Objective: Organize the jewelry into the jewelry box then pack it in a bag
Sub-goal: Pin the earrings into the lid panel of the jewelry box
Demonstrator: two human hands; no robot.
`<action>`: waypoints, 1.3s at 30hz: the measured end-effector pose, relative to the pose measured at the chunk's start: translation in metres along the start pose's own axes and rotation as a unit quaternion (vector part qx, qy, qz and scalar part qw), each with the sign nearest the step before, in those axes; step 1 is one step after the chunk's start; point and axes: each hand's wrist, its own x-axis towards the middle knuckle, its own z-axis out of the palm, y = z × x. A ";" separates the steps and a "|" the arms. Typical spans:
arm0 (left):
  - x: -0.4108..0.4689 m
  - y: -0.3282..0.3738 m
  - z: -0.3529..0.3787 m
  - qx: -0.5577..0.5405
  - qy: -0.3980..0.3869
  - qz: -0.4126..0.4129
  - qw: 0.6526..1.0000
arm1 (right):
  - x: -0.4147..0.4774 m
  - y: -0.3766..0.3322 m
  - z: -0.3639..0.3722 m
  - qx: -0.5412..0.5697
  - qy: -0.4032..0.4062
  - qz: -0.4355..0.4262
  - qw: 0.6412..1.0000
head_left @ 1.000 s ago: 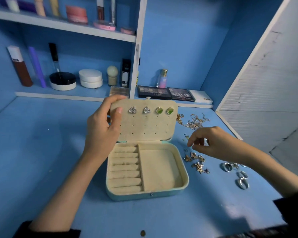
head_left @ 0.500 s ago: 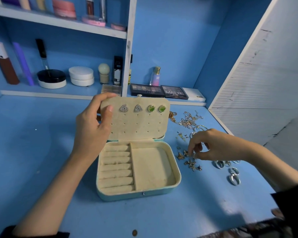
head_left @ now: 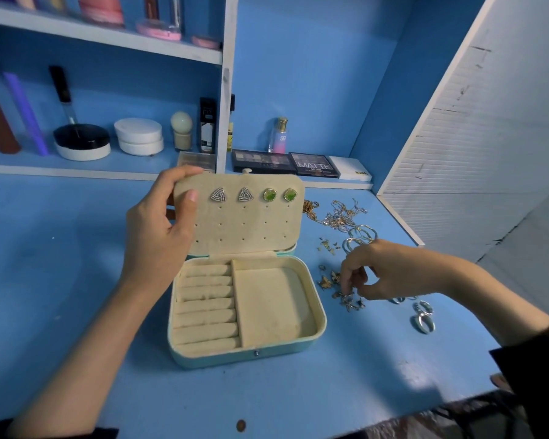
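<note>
A teal jewelry box (head_left: 248, 353) with beige lining lies open on the blue table. My left hand (head_left: 159, 223) grips the left edge of its raised lid panel (head_left: 251, 229), thumb on the front. Two triangular silver studs (head_left: 232, 195) and two green studs (head_left: 279, 195) are pinned along the panel's top row. Right of the box, my right hand (head_left: 381, 270) reaches down with fingers curled, pinching at a cluster of small gold earrings (head_left: 349, 301). Whether one is lifted I cannot tell. Ring rolls and the tray compartment hold nothing.
Gold chains (head_left: 339, 215), silver hoops (head_left: 360, 239) and silver rings (head_left: 422, 316) lie scattered at the right. Makeup palettes (head_left: 286, 163) and cosmetic jars (head_left: 138, 136) fill the back shelf. A white slatted panel (head_left: 476, 147) leans on the right. A coin (head_left: 241, 425) sits near the front edge.
My right hand moved down and toward me from the hoops to the gold earring cluster. The left hand kept hold of the lid panel.
</note>
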 end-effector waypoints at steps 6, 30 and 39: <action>0.000 0.000 0.000 -0.004 0.001 -0.003 1.000 | -0.001 0.001 0.001 0.016 -0.021 0.001 1.000; 0.000 0.005 0.000 -0.017 0.005 -0.020 1.000 | 0.016 -0.038 -0.015 0.127 0.160 -0.078 0.976; 0.000 0.005 -0.001 -0.022 0.003 -0.017 1.000 | 0.041 -0.075 -0.013 0.101 0.174 -0.166 0.965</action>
